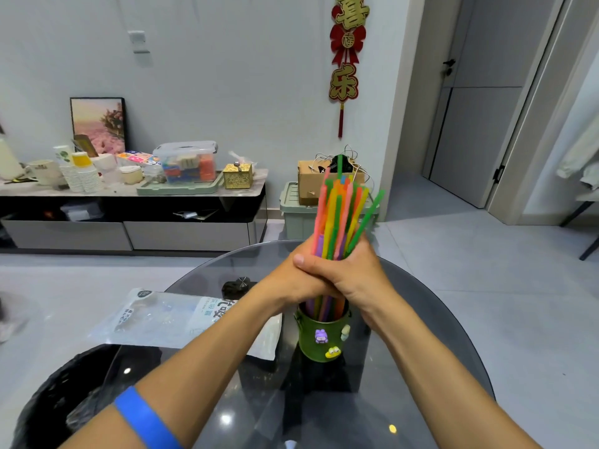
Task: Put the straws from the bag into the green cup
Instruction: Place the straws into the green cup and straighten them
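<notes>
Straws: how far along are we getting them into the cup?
Done: the straws are out of the bag, which lies flat on the table. In hand: both hands, left and right, grip the bundle, its lower ends already inside the green cup. Left: let go.

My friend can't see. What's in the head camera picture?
Two hands, the left hand and right hand, grip a bunch of colourful straws whose lower ends sit in a green cup on a glass table. A plastic bag lies to the left.
</notes>
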